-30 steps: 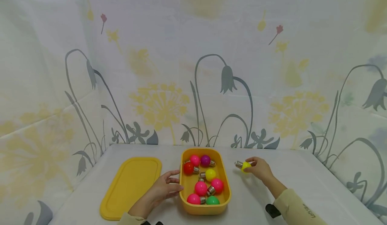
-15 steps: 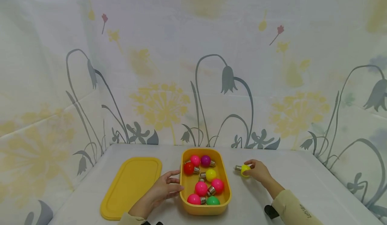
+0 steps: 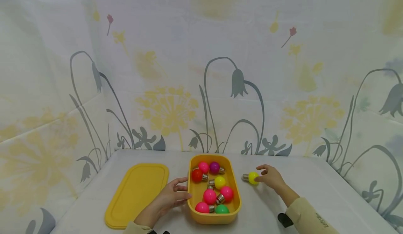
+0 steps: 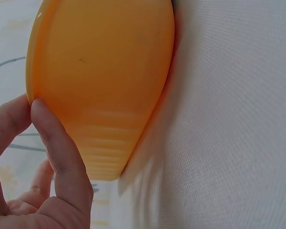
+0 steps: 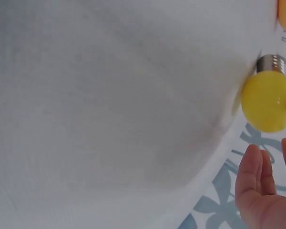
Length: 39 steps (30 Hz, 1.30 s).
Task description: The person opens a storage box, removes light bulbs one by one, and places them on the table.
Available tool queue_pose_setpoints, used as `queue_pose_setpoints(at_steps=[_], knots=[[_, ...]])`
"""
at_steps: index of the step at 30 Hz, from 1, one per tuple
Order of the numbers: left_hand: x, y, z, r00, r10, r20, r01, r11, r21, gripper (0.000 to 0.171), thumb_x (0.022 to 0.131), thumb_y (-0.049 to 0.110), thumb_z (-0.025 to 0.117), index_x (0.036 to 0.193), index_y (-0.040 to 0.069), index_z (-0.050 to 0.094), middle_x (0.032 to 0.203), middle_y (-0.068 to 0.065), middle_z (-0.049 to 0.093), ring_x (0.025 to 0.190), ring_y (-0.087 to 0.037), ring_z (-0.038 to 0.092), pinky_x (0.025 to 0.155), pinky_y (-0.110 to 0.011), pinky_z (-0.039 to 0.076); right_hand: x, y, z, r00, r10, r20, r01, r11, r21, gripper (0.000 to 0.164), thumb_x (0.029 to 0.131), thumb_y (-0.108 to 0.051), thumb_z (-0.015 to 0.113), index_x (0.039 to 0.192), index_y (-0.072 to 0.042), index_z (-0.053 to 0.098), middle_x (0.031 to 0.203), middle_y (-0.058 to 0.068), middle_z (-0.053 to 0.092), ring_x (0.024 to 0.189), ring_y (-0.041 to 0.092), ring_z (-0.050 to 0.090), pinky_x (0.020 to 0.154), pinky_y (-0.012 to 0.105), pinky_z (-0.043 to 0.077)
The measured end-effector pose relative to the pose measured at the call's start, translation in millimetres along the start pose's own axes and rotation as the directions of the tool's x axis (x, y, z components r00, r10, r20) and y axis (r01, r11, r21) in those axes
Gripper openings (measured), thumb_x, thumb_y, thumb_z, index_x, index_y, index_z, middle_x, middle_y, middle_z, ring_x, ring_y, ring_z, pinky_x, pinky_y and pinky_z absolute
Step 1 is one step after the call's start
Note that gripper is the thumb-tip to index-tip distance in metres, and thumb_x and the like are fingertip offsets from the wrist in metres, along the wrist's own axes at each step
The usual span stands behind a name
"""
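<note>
To the right of the yellow box (image 3: 215,219), a yellow bulb (image 3: 253,178) is flanked by the right hand (image 3: 272,179), fingers parted; the box's left rim is pinched by the left hand (image 3: 168,197). Setting-down seems nearly complete; clean withdrawal is required.

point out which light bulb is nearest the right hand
The yellow light bulb outside the yellow container, beside the right hand. Every other one, including the second yellow bulb, lies inside it.

Four pink bulbs (image 3: 209,196), two yellow bulbs (image 3: 253,178), one red bulb (image 3: 196,175), one purple bulb (image 3: 214,168), one green bulb (image 3: 222,209) — plus one box (image 3: 214,219), one lid (image 3: 138,195) and two hands (image 3: 171,196) — are showing.
</note>
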<state>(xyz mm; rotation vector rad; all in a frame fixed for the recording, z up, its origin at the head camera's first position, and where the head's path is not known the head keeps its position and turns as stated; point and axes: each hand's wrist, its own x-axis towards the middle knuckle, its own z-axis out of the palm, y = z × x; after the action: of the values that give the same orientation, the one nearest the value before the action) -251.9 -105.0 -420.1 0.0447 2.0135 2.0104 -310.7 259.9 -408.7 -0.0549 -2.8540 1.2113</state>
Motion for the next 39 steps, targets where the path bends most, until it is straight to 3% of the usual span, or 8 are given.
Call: queue_pose_setpoints(at_steps=[18, 39], knots=[[-1.0, 1.0, 1.1, 1.0, -0.004, -0.006, 0.004, 1.0, -0.004, 0.062, 0.081, 0.002, 0.07, 0.136, -0.001, 0.04, 0.106, -0.019, 0.055, 0.079, -0.019, 0.06, 0.075, -0.033, 0.054, -3.4, -20.0, -15.0, 0.999, -0.041, -0.008, 0.041, 0.999, 0.0, 0.048, 0.077, -0.014, 0.074, 0.117, 0.004, 0.056, 0.106, 0.025, 0.055, 0.089, 0.031, 0.052, 0.075, 0.044, 0.048], [1.4, -1.2, -0.3, 1.0, -0.012, -0.006, 0.012, 1.0, 0.003, 0.064, 0.082, 0.005, 0.07, 0.137, 0.0, 0.039, 0.108, -0.019, 0.054, 0.08, -0.019, 0.059, 0.076, -0.034, 0.053, -0.1, -52.3, -6.0, 0.997, -0.074, -0.008, 0.075, 0.996, 0.04, 0.043, 0.077, -0.013, 0.075, 0.115, -0.001, 0.059, 0.103, 0.017, 0.057, 0.089, 0.029, 0.054, 0.08, 0.044, 0.049]])
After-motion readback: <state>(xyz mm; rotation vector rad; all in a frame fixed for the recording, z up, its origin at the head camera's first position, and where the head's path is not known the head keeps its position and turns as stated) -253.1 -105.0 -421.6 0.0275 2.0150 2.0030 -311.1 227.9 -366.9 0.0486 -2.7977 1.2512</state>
